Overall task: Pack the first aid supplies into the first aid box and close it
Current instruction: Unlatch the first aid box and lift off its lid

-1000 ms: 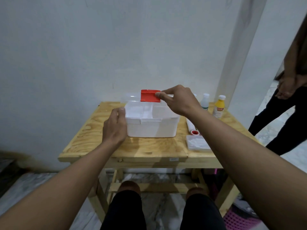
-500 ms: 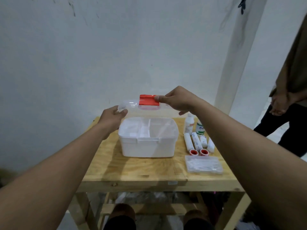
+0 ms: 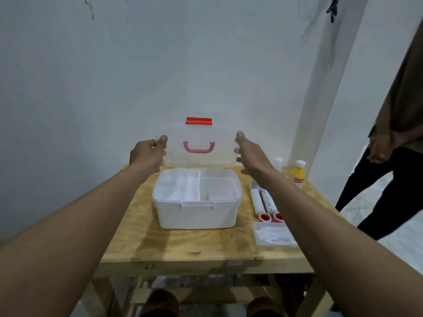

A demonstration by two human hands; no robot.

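Hands grip the lid (image 3: 199,147), left hand (image 3: 146,154) and right hand (image 3: 248,152) clamped at its ends. Better to tip it fully back before letting go, so the box (image 3: 196,213) stays open.

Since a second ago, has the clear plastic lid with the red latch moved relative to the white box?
Yes. The clear plastic lid has swung up and back from the white box, now standing upright above its rear edge.

A plain indoor room — kind unclear

Bare white wall (image 3: 114,88), raw plywood tabletop (image 3: 183,243), pale stone floor (image 3: 375,202).
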